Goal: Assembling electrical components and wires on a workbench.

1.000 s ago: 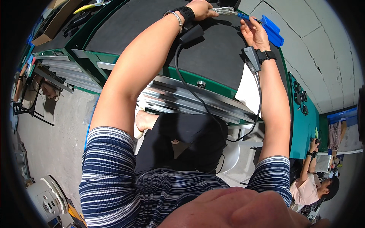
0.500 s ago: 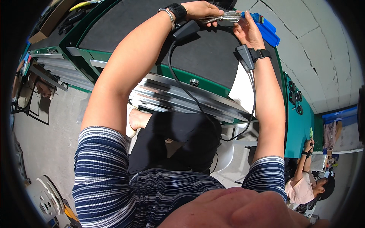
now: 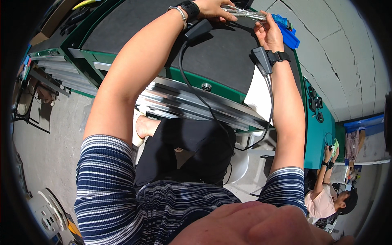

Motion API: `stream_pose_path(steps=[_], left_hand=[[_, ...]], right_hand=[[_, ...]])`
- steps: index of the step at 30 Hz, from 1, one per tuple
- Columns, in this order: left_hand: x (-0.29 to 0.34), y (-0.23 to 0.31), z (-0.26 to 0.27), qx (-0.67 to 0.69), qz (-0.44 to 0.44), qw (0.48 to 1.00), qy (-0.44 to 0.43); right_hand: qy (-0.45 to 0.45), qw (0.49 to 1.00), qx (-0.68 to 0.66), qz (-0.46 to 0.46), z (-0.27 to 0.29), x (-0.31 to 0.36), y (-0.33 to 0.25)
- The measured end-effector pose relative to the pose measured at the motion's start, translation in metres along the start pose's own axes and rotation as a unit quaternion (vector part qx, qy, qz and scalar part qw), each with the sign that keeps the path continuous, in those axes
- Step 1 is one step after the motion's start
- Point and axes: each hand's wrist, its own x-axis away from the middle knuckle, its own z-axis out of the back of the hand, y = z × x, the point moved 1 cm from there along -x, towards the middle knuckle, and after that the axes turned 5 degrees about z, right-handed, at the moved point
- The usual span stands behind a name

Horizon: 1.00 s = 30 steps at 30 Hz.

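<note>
A coiled bundle of clear, silvery cable stretches between my hands above the far part of the dark mat. My left hand is closed on the bundle's left end, its thumb lying below the strands. My right hand pinches the right end between thumb and forefinger, with the other fingers curled beneath. Just beyond the right fingertips is a blue translucent piece, which looks like the cable's connector or adapter. A blue plastic bin lies behind it, to the right of my right hand.
The dark mat tops a green workbench with metal drawers. White paper hangs over its front edge. Black leads trail from the wrist devices. A pale block wall stands right; a co-worker works at a teal bench.
The cable bundle has shifted slightly right, and its blue end has turned outward past my right fingertips. My left hand has moved a little left and up, its fingers looser around the strands.
</note>
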Motion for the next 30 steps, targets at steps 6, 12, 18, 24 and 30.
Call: stream_pose_path(steps=[6,12,18,24,30], left_hand=[[-0.008,-0.011,0.006,-0.136,-0.053,0.984,0.098],[-0.002,-0.003,0.0,-0.108,-0.042,0.988,0.107],[0.002,0.003,0.0,-0.112,0.003,0.99,0.082],[0.002,0.002,0.0,-0.141,-0.008,0.985,0.099],[0.003,0.006,0.001,-0.237,-0.033,0.962,0.13]], right_hand=[[-0.007,0.999,0.016,-0.051,-0.007,0.002,0.003],[-0.001,0.997,0.048,-0.061,-0.001,-0.003,0.007],[-0.039,0.997,0.042,-0.051,0.003,-0.004,0.007],[-0.062,0.997,0.037,-0.04,-0.002,-0.001,0.008],[-0.078,0.994,0.071,-0.038,-0.007,0.002,0.006]])
